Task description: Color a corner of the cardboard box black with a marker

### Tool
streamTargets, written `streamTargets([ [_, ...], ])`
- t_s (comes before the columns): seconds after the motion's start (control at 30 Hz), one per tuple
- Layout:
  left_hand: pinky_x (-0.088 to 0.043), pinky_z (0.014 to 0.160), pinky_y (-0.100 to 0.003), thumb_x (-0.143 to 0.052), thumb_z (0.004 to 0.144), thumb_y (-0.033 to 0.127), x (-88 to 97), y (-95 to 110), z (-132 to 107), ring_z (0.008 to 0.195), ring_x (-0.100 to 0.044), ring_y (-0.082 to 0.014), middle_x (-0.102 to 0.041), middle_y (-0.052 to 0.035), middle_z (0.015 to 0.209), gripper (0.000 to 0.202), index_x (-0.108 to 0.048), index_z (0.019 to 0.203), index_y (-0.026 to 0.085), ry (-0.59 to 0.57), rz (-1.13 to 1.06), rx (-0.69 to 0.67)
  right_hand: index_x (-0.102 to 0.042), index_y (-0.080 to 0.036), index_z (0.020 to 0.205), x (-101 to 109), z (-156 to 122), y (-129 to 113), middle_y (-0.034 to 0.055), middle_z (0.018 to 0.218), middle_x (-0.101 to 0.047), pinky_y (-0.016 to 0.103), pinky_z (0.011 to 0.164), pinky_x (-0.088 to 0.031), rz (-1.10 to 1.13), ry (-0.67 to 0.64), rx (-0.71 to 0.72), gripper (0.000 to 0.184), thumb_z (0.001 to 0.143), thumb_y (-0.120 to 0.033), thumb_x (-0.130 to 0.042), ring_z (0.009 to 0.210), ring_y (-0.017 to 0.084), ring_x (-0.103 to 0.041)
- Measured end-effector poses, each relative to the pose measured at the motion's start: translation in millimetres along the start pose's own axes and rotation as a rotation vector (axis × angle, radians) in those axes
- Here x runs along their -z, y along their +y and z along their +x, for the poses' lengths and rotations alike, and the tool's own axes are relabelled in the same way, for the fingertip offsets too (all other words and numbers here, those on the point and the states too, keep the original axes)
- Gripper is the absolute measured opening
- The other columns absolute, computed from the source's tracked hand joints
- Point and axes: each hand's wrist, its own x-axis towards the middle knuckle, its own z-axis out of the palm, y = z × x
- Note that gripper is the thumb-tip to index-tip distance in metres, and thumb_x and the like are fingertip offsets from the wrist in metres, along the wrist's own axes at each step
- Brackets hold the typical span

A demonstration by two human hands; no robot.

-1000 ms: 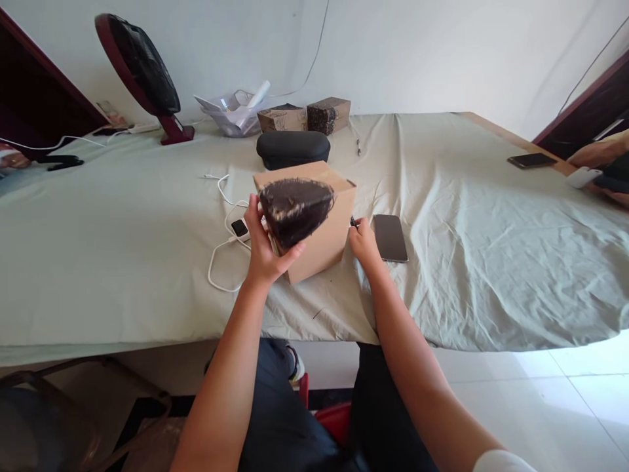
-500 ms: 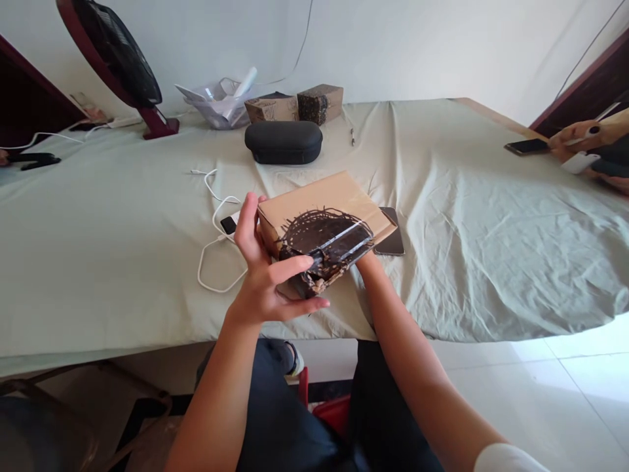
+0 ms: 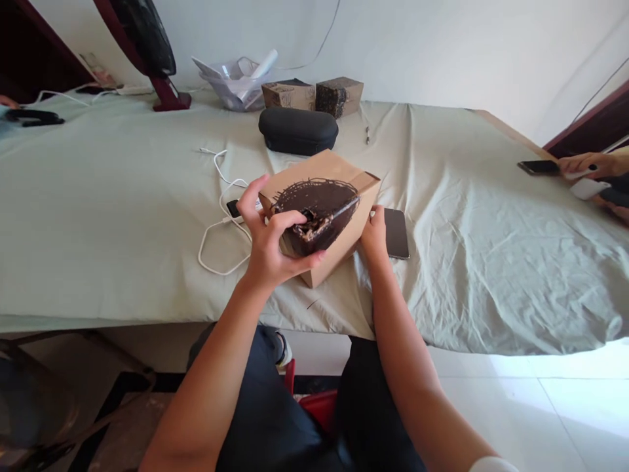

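Observation:
A tan cardboard box (image 3: pixel 319 164) is held tilted over the near part of the table, one corner towards me. Dark brown scribbling covers that corner, which looks torn and ragged at its tip; a shiny strip runs along one edge of the dark patch. My left hand (image 3: pixel 270 239) grips the left side, its index finger bent at the torn corner and its thumb along the lower face. At the right side, my right hand (image 3: pixel 374 233) holds the box, with part of its fingers hidden behind it. A dark phone (image 3: pixel 397 233) lies just right of that hand.
A white cable (image 3: pixel 201 252) and a small dark-screened device (image 3: pixel 232 208) lie left of the box. Behind are a black case (image 3: pixel 298 131), two small boxes (image 3: pixel 289 96), a plastic basket (image 3: pixel 230 92) and a fan (image 3: pixel 170 101). Another person's hand (image 3: pixel 584 164) is at the far right, near a phone (image 3: pixel 538 168).
The box has turned and tipped, showing more of its right side face. My right hand has come into sight at that side. The whole view has shifted slightly.

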Motion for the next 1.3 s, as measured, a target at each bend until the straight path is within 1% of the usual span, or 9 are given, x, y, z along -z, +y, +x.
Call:
streamTargets([
  [0.23,-0.033,0.128,-0.069,-0.079,0.058,0.094,-10.9,-21,-10,0.163,-0.021,-0.0468,-0.009,-0.0081,0.174,0.109,-0.048,0.146,0.04,0.033,-0.066,0.115,-0.042,-0.025,0.124,1,-2,-12,0.0039,0.093,-0.066,0.042,0.092,-0.052,0.058,0.063,-0.019,0.027,0.097,-0.028,-0.04,0.084,0.024,-0.065],
  [0.37,-0.038,0.125,-0.068,-0.082,0.057,0.091,-23.0,-22,-14,0.165,-0.017,-0.0508,-0.008,-0.0127,0.178,0.125,-0.034,0.16,0.039,0.021,-0.131,0.102,-0.039,-0.025,0.124,4,2,-7,0.0109,0.117,-0.067,0.047,0.103,-0.053,0.076,0.138,0.075,0.028,0.098,-0.032,-0.042,0.109,0.025,-0.069],
  [0.47,-0.037,0.126,-0.07,-0.084,0.06,0.088,-30.2,-20,-15,0.166,-0.013,-0.0524,-0.012,-0.0134,0.178,0.122,-0.036,0.161,0.038,0.004,-0.094,0.134,-0.04,-0.025,0.122,10,1,-11,0.0164,0.133,-0.061,0.051,0.115,-0.048,0.081,0.256,0.232,0.029,0.098,-0.04,-0.041,0.131,0.027,-0.062],
  [0.57,-0.036,0.127,-0.071,-0.085,0.062,0.085,-34.2,-18,-15,0.165,-0.018,-0.0515,-0.02,-0.0143,0.176,0.118,-0.039,0.159,0.037,0.046,-0.07,0.199,-0.044,-0.025,0.123,19,-8,-26,0.0174,0.137,-0.056,0.055,0.118,-0.045,0.108,0.352,0.355,0.03,0.099,-0.044,-0.041,0.139,0.03,-0.057],
  [0.67,-0.036,0.128,-0.069,-0.087,0.062,0.083,-36.7,-14,-14,0.162,-0.031,-0.0469,-0.032,-0.0153,0.171,0.121,-0.035,0.161,0.037,0.114,-0.059,0.255,-0.047,-0.026,0.12,30,-21,-49,0.0137,0.122,-0.056,0.052,0.107,-0.053,0.152,0.454,0.467,0.027,0.101,-0.045,-0.047,0.123,0.03,-0.063],
  [0.77,-0.038,0.128,-0.067,-0.089,0.063,0.081,-38.6,-6,-14,0.157,-0.041,-0.0453,-0.039,-0.0168,0.166,0.121,-0.032,0.16,0.035,0.183,-0.008,0.248,-0.045,-0.029,0.115,39,-36,-75,0.005,0.1,-0.053,0.041,0.079,-0.057,0.287,0.514,0.635,0.018,0.102,-0.041,-0.05,0.088,0.023,-0.064],
  [0.87,-0.04,0.124,-0.066,-0.088,0.064,0.081,-39.1,2,-14,0.152,-0.045,-0.0459,-0.04,-0.0179,0.161,0.117,-0.035,0.157,0.033,0.243,0.059,0.234,-0.043,-0.03,0.099,43,-56,-98,-0.0042,0.078,-0.042,0.032,0.058,-0.046,0.457,0.403,0.877,0.015,0.099,-0.033,-0.058,0.06,0.016,-0.05],
  [1.03,-0.03,0.127,-0.067,-0.089,0.062,0.08,-35.2,12,-13,0.152,-0.04,-0.0475,-0.035,-0.0149,0.161,0.113,-0.04,0.153,0.035,0.299,0.1,0.299,-0.051,-0.028,0.092,38,-85,-110,-0.0079,0.063,-0.04,0.032,0.052,-0.04,0.375,0.11,1.144,0.007,0.096,-0.028,-0.057,0.047,0.013,-0.041],
  [1.3,-0.03,0.125,-0.068,-0.089,0.062,0.08,-36.3,14,-11,0.15,-0.04,-0.0492,-0.036,-0.0147,0.16,0.11,-0.043,0.151,0.034,0.333,0.137,0.353,-0.057,-0.027,0.09,24,-99,-109,-0.0066,0.067,-0.053,0.029,0.055,-0.043,0.17,0.097,1.086,0.013,0.091,-0.014,-0.06,0.055,0.012,-0.052],
])
